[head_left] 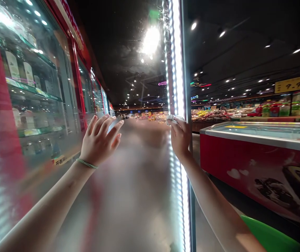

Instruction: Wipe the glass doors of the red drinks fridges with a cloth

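Before me stands a glass door [139, 182], partly fogged, with a bright LED strip [177, 87] down its right edge. My left hand [101, 138], a thin green band on its wrist, is raised at the left part of the glass with fingers spread, holding nothing. Whether it touches the pane I cannot tell. At the lit edge, my right hand [180, 136] is closed on a crumpled white cloth [171, 119], mostly hidden in the fingers. The cloth is against or very close to the glass beside the strip.
Red-framed drink coolers [73, 70] with bottles on shelves line the left. On the right stands a red chest freezer [244, 157], produce displays [210, 114] behind it. A yellow price sign [293, 84] hangs above. Something green [267, 234] sits at lower right.
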### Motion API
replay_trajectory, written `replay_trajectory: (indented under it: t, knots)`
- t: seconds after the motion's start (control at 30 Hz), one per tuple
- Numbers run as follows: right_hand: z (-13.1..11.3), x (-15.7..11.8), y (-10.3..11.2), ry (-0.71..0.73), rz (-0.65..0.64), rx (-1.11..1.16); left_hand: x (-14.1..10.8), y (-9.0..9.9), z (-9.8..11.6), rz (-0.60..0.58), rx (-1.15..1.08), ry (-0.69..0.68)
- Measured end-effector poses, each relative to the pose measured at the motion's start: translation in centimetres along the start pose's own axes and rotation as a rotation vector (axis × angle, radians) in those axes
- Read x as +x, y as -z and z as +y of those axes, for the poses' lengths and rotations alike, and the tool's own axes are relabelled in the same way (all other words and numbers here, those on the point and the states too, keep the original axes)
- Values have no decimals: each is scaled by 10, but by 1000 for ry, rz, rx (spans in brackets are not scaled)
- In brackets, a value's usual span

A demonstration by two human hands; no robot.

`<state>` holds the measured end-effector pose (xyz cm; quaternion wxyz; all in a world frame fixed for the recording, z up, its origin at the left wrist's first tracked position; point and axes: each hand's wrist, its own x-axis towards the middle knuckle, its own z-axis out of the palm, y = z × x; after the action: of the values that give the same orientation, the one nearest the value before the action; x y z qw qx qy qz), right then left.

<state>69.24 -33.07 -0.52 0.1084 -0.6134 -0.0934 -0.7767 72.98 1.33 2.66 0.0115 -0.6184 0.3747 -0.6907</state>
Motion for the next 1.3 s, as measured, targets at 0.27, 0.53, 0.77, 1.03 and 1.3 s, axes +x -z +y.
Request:
replay_trajectory:
  t: [0.27, 0.53, 0.77, 1.03, 1.3]
  knots:
    - [-3, -7, -2, 37, 55, -15, -1, 0, 2, -2, -18, 20]
    - [-4, -8, -6, 30, 36, -38, -5, -1, 1, -40, -89, 55]
    - [-7, -16, -14, -5, 49, -15, -7, 1, 2, -51, -30, 35]
    - [-9, -11, -19, 39, 74, 11, -14, 8, 3, -80, -36, 49]
    - [-14, -7, -22, 86, -12, 85, -17, 7, 4, -88, 12, 37]
